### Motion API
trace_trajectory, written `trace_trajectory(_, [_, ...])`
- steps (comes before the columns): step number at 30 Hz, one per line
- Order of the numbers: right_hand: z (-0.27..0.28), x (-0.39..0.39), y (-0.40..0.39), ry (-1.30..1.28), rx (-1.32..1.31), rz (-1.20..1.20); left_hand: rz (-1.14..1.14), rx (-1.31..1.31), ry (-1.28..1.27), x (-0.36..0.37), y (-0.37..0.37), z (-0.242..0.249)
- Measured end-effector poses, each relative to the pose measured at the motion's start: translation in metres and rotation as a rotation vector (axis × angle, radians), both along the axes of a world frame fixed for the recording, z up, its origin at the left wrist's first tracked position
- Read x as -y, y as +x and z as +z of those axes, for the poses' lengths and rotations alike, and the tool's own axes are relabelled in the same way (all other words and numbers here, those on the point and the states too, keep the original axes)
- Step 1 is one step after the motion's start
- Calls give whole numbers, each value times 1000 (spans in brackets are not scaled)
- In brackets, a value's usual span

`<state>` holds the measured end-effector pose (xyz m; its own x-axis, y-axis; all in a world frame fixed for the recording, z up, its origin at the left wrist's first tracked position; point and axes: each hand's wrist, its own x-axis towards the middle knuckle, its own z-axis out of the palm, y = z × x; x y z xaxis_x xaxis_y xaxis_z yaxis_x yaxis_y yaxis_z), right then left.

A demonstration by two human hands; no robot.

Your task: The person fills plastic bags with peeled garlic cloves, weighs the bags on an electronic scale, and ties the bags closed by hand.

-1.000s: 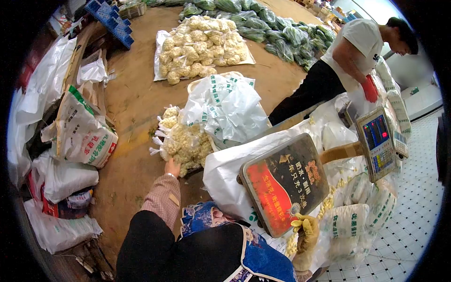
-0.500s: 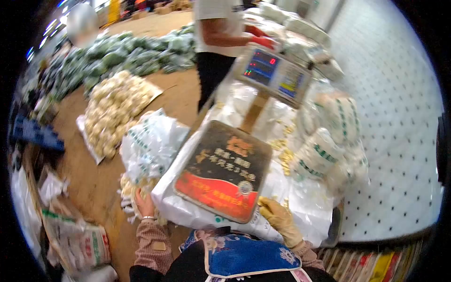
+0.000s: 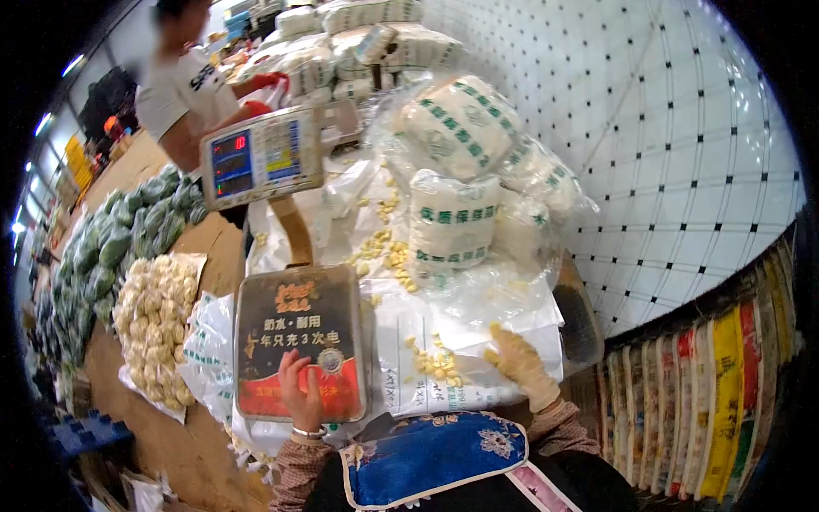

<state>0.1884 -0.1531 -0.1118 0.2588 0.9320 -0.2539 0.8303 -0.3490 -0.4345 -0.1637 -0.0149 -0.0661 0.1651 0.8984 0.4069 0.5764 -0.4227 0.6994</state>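
Note:
My left hand [image 3: 302, 397], bare with a bracelet at the wrist, is over the lower part of the weighing scale's platform [image 3: 269, 337]. Its fingers are apart, and nothing shows in them. The scale's display [image 3: 263, 158] is lit with red digits. On the right, my right hand [image 3: 522, 369] wears a pale yellowish glove. Its fingers stretch forward over the white plastic sheet [image 3: 512, 320] and hold nothing visible. Loose peeled garlic cloves [image 3: 437, 363] lie left of that glove, between it and the scale. More cloves are scattered farther back on the sheet.
Filled plastic bags with green print [image 3: 452, 218] stand at the table's back right, beside a tiled wall [image 3: 682, 154]. A heap of garlic bulbs [image 3: 153, 316] and green bundles [image 3: 128, 230] lie on the floor at left. A person [image 3: 183, 102] with red gloves stands behind the scale.
The view has swung to the right. My left hand has come from the white bag beside the table to over the platform. My right hand has left the scale's edge for the sheet.

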Motion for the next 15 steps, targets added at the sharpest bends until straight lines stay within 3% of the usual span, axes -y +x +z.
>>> trace_trajectory(2, [1,7,30,161,224,-149,-32,1,-39,7,18,3])
trace_trajectory(3, [3,9,41,158,214,-162,-51,3,-68,10,24,1])
trace_trajectory(6, [33,12,67,16,131,-206,-83,-8,-87,17,42,-2])
trace_trajectory(8, [49,14,77,-264,-70,-279,-110,93,-141,24,50,-8])
trace_trajectory(10, [31,23,88,-236,-30,-302,-151,73,-111,35,59,-17])
trace_trajectory(12, [37,29,92,-193,-89,-179,-244,59,-256,47,62,-28])
trace_trajectory(13, [22,35,90,53,-22,-51,-290,-27,-260,53,71,-20])
trace_trajectory(15, [-5,38,78,130,77,75,-347,-88,-337,61,77,-23])
